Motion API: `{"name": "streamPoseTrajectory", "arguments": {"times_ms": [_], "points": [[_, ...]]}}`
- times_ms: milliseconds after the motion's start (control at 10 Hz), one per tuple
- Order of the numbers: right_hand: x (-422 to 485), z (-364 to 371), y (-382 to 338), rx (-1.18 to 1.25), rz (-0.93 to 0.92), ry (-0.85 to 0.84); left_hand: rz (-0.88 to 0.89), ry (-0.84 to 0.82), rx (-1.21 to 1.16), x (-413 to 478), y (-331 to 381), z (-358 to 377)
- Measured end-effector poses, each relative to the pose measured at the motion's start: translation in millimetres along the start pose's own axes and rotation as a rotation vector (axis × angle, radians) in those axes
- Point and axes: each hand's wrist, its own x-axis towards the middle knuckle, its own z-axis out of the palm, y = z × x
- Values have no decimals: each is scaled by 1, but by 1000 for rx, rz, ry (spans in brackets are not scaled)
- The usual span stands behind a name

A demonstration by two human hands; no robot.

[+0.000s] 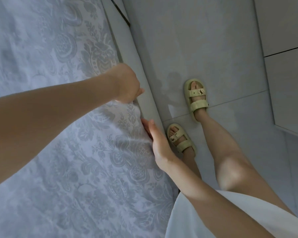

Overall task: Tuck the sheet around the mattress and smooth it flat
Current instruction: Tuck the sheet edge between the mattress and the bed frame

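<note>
Grey-blue sheet (93,143) looks soft and limp, so take its edge, where your left grip (126,83) pinches and your right grip (156,141) presses flat-fingered.

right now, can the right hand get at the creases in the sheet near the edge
Probably yes: the right hand lies flat against the sheet edge, right beside the creases, with nothing between them.

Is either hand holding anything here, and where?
The left hand grips the pale floral-patterned sheet at its side edge; the right hand only presses flat against that edge.
</note>
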Motion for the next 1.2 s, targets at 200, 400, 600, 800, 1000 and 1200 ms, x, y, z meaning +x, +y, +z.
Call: {"name": "streamPoseTrajectory", "arguments": {"times_ms": [200, 400, 600, 800, 1000, 1200], "points": [[29, 0, 0, -16, 271, -156, -74, -44, -68, -9, 14, -20], [2, -42, 62, 71, 428, -78, 157, 207, -93, -33, 52, -7], [-29, -65, 91, -56, 502, 177, 141, 100, -52, -40, 114, 23], [-63, -86, 101, -199, 226, 411, 87, -56, 51, -28, 163, 28], [-91, -106, 112, -206, 129, 269, -1, -265, 72, -21, 201, 29], [-93, -120, 154, -318, 174, 189, -47, -376, 65, -25, 218, 19]]}}
